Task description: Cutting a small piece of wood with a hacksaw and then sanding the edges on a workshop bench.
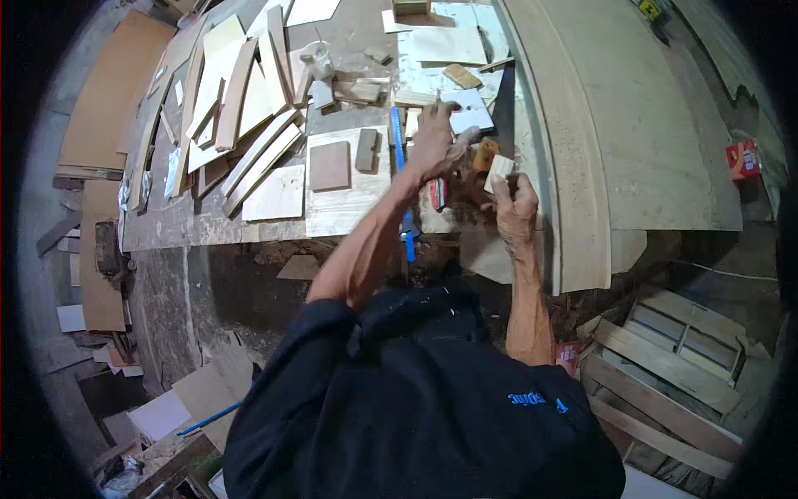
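Observation:
My right hand (517, 209) is closed on a small pale wooden block (499, 171), gripped between thumb and fingers. My left hand (438, 140) is stretched over the bench with its fingers apart, nothing visible in it. Its fingertips are beside a flat white-grey piece (473, 111). Between the two hands lies an orange-brown block (485, 155). A long blue bar-like tool (397, 137) runs partly beneath my left forearm. Just right of that forearm is a small red and black object (438, 194), its kind unclear.
Many wooden strips (237, 104) and boards are heaped on the bench's left. A pale board (341, 212) carries a brown square (330, 165) and a grey block (366, 150). A clear cup (317, 60) stands behind. A long raised panel (657, 125) borders the right side.

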{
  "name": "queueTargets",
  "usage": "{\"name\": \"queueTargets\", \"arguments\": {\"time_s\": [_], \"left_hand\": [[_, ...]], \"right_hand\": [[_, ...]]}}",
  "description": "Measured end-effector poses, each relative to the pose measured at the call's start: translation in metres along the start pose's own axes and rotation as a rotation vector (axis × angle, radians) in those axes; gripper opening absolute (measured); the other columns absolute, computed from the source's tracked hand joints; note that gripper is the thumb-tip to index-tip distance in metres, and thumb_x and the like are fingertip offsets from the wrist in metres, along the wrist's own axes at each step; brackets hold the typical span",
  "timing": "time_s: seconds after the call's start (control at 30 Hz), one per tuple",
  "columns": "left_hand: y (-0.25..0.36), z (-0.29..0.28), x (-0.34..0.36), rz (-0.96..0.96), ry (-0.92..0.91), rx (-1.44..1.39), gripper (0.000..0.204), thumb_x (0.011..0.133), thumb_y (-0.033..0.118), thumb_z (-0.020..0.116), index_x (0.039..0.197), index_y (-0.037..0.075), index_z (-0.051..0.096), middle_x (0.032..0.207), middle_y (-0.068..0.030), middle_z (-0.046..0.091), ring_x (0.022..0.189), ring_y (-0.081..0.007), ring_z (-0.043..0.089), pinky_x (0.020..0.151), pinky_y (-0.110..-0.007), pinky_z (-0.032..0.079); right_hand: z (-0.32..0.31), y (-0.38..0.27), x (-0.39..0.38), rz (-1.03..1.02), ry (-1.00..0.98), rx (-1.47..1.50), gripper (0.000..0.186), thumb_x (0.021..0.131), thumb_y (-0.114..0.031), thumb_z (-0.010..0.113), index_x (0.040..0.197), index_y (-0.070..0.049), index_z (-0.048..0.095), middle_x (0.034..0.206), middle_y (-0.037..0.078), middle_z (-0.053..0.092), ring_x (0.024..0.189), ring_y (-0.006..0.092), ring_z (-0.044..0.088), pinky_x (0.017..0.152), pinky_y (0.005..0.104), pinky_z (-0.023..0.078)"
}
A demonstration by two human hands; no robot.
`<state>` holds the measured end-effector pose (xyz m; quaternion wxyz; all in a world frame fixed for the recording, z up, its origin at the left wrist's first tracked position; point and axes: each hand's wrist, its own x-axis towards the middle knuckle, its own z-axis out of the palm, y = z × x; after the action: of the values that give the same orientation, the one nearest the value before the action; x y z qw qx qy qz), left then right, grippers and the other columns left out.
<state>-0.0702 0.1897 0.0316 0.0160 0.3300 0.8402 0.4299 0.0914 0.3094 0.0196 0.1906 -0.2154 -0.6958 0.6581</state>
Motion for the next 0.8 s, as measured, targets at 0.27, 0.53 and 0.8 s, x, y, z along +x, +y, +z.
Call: {"name": "queueTargets", "arguments": {"time_s": [0.27, 0.53, 0.8], "left_hand": [[-0.054, 0.031, 0.082, 0.017, -0.408, 0.571, 0.125, 0.064, 0.071, 0.078, 0.150, -0.001, 0.024, 0.135, -0.0288, 0.045, 0.123, -0.0459, 0.046, 0.102, -0.066, 0.034], [-0.010, -0.038, 0.050, -0.172, -0.178, -0.076, 0.091, 0.082, 0.048, 0.076, 0.144, -0.001, 0.033, 0.124, -0.0286, 0.058, 0.118, -0.0347, 0.056, 0.098, -0.046, 0.046], [-0.046, -0.114, -0.128, -0.571, 0.194, -1.415, 0.053, 0.100, 0.040, 0.047, 0.135, 0.000, 0.051, 0.123, -0.0181, 0.063, 0.114, -0.0293, 0.062, 0.099, -0.051, 0.050]], "right_hand": [[-0.052, -0.024, -0.015, 0.212, -0.120, 0.239, 0.017, 0.101, -0.025, 0.047, 0.104, -0.008, 0.045, 0.078, 0.006, 0.062, 0.052, 0.0082, 0.052, 0.044, 0.0222, 0.039], [-0.030, -0.019, -0.017, 0.158, -0.024, 0.198, 0.021, 0.103, -0.023, 0.043, 0.113, -0.005, 0.049, 0.081, 0.006, 0.060, 0.061, 0.0085, 0.055, 0.047, 0.0225, 0.041], [0.053, -0.033, -0.030, 0.124, -0.318, -0.074, 0.043, 0.104, -0.032, 0.043, 0.132, -0.001, 0.055, 0.089, 0.006, 0.060, 0.068, 0.0095, 0.051, 0.060, 0.0253, 0.045]]}}
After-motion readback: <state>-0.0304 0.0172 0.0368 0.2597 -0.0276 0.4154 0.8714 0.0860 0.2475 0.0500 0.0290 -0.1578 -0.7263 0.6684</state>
